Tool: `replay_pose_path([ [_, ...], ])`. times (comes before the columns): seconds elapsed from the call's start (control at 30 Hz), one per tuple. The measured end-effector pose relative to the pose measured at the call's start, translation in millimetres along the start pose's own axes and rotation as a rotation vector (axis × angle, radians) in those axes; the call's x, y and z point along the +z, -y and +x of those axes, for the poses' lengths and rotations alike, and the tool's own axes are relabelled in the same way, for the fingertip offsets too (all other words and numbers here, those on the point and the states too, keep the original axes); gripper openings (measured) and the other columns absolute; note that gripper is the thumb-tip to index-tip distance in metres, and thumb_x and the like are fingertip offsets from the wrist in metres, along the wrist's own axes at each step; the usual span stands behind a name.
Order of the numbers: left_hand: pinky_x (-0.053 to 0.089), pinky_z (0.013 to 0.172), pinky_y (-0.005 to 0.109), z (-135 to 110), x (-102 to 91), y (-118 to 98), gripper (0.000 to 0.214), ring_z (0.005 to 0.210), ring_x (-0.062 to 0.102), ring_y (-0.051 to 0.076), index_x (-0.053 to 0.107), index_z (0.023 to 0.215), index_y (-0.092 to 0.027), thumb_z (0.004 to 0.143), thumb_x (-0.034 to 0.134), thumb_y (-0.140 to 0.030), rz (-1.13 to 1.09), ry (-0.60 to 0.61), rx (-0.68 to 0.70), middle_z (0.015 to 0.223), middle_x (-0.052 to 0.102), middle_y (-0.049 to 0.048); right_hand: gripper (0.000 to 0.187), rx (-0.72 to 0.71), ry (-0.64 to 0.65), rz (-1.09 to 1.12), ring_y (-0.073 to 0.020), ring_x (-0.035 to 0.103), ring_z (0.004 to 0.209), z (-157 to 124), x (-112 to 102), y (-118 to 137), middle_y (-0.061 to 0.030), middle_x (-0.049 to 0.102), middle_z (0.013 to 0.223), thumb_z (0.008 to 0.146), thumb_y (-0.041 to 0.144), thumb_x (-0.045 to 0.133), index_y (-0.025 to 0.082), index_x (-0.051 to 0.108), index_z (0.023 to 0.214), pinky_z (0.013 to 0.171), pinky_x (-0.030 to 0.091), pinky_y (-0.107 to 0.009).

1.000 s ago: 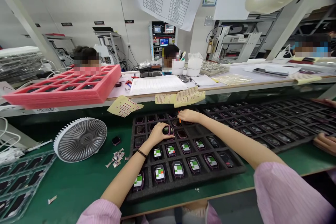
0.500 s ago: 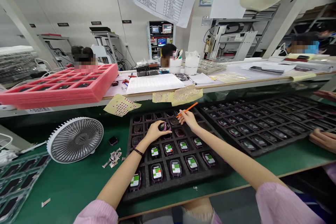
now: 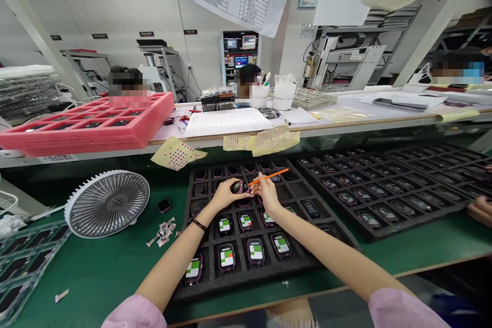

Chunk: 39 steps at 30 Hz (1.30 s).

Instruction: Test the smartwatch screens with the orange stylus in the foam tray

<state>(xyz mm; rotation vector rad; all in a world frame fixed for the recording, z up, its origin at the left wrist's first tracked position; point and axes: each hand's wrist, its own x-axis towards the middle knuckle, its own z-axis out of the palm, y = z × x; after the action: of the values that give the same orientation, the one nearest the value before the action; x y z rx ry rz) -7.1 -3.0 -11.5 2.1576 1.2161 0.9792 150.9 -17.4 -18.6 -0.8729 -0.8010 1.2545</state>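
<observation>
Between thumb and fingers of my left hand (image 3: 227,193) is a small purple-rimmed smartwatch body (image 3: 239,186), raised over the black foam tray (image 3: 277,262). Closed around a thin orange stick (image 3: 277,172), my right hand (image 3: 266,193) is just to the right of the watch. The stick's left end is close to the watch's edge; I cannot tell if they touch. Below my hands, several watches (image 3: 255,251) with lit green-and-white screens sit in the tray's compartments. Farther back in the tray the watches (image 3: 200,174) have dark screens.
A grey fan (image 3: 109,204) stands left, near a loose dark watch (image 3: 164,206) and a pile of small strips (image 3: 164,231). Another black tray (image 3: 378,230) lies to the right, with another person's hand (image 3: 480,211) beside it. A pink foam tray (image 3: 154,123) rests on the shelf.
My right hand has moved left and down with the orange stick, bringing its end close to the watch. My left hand still holds the watch. The other person's hands have shifted right.
</observation>
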Motion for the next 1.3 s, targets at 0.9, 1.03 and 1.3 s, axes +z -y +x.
replay_pose_path([
  [0.9, 0.048, 0.085, 0.035, -5.0, -7.9, -22.7, 0.044, 0.093, 0.062, 0.023, 0.062, 0.1, -0.017, 0.064, 0.077, -0.037, -0.125, -0.139, 0.147, 0.1, 0.067, 0.0084, 0.035, -0.216, 0.118, -0.083, -0.0123, 0.055, 0.042, -15.7, 10.6, 29.6, 0.0026, 0.058, 0.053, 0.08, 0.054, 0.054, 0.021, 0.05, 0.07, 0.043, 0.047, -0.026],
  [1.03, 0.048, 0.083, 0.035, -6.2, -8.7, -27.8, 0.044, 0.09, 0.062, 0.023, 0.062, 0.099, -0.017, 0.064, 0.077, -0.039, -0.15, -0.176, 0.165, 0.097, 0.067, 0.0086, 0.034, -0.235, 0.119, -0.055, -0.0128, 0.056, 0.043, -20.4, 12.9, 34.2, 0.0027, 0.059, 0.054, 0.081, 0.053, 0.054, 0.021, 0.051, 0.07, 0.045, 0.048, -0.026],
  [1.3, 0.049, 0.081, 0.034, -7.5, -8.8, -31.5, 0.045, 0.089, 0.062, 0.023, 0.062, 0.099, -0.016, 0.063, 0.077, -0.039, -0.16, -0.183, 0.175, 0.097, 0.067, 0.0087, 0.034, -0.256, 0.121, -0.053, -0.0131, 0.057, 0.046, -23.6, 13.4, 36.3, 0.0013, 0.061, 0.056, 0.083, 0.052, 0.051, 0.021, 0.052, 0.07, 0.048, 0.049, -0.027],
])
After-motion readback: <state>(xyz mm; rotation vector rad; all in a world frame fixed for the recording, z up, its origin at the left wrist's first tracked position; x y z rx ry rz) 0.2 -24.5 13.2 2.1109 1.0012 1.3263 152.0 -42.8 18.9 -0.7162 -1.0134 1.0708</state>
